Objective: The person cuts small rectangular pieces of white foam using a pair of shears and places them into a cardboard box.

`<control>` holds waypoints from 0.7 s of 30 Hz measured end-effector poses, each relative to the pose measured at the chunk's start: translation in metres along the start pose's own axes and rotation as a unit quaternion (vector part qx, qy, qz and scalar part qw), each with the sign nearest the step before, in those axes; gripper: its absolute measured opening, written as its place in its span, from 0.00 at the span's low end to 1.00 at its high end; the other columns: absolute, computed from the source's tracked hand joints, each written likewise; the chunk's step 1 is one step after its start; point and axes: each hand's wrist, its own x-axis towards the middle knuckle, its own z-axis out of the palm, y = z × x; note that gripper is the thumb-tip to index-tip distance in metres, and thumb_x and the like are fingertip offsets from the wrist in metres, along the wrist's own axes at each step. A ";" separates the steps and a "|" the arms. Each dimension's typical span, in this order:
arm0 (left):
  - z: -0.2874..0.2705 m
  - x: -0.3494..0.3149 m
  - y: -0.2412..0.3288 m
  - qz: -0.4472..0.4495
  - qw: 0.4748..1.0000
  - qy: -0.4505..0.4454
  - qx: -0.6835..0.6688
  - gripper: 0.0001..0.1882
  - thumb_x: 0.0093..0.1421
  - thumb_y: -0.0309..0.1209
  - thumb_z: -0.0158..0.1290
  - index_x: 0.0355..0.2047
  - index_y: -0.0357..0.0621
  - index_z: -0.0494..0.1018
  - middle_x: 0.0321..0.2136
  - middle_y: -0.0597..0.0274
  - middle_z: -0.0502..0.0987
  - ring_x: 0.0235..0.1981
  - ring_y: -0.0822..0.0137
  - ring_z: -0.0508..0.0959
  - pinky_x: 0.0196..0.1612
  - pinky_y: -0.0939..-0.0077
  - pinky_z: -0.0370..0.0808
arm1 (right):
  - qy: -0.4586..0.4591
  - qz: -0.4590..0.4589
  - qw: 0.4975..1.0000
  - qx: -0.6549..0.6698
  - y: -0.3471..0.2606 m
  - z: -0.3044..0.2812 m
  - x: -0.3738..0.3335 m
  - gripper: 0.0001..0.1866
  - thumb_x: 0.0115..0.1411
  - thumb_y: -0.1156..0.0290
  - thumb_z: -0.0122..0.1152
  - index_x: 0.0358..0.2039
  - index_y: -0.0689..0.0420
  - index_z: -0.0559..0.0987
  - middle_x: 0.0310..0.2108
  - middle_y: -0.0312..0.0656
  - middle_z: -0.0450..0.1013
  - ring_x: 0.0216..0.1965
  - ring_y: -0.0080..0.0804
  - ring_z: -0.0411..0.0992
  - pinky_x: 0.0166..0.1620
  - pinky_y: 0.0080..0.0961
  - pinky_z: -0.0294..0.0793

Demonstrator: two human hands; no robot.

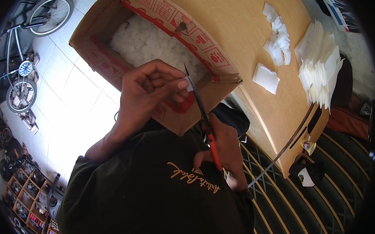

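Pinched between the thumb and fingers of my left hand [144, 87] is a small white piece of thin sheet [189, 86]; whether it is paper or foam I cannot tell. My right hand [226, 146] is wrapped round a pair of scissors [212, 147] with red handles and dark blades. The blades point up and away from me, right at the white piece by my left fingertips. Just beyond both hands is an open cardboard box [222, 104] with red print, holding a heap of small white cut pieces [151, 41].
On the wooden table [231, 17] at the right lie loose white strips [278, 39], a small white stack [266, 78] and a thick bundle of white sheets [319, 64]. A grey cable [285, 149] runs past the table's near corner. Bicycles [26, 68] stand at the left.
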 end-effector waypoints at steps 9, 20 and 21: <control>0.000 -0.006 0.007 0.008 0.995 -0.001 0.099 0.06 0.60 0.21 0.57 0.38 0.32 0.74 0.33 0.55 0.81 0.34 0.71 0.81 0.38 0.79 0.77 | -0.008 0.006 1.000 -0.006 -0.001 -0.001 0.002 0.51 0.33 0.37 0.76 0.51 0.59 0.70 0.26 0.45 0.73 0.32 0.54 0.75 0.36 0.41 0.72; -0.004 0.041 0.107 0.289 0.824 0.020 0.487 0.07 0.59 0.25 0.58 0.38 0.37 0.78 0.34 0.63 0.81 0.34 0.73 0.79 0.40 0.78 0.74 | 0.054 -0.013 0.987 0.150 0.017 0.028 -0.003 0.37 0.49 0.38 0.66 0.45 0.58 0.72 0.27 0.49 0.74 0.33 0.55 0.74 0.36 0.44 0.71; 0.007 0.055 0.117 0.331 0.795 -0.023 0.508 0.07 0.59 0.26 0.58 0.37 0.37 0.78 0.34 0.63 0.81 0.33 0.73 0.79 0.39 0.78 0.74 | 0.057 -0.017 0.985 0.160 0.019 0.031 -0.004 0.36 0.50 0.38 0.65 0.44 0.58 0.72 0.27 0.49 0.74 0.33 0.55 0.74 0.36 0.44 0.71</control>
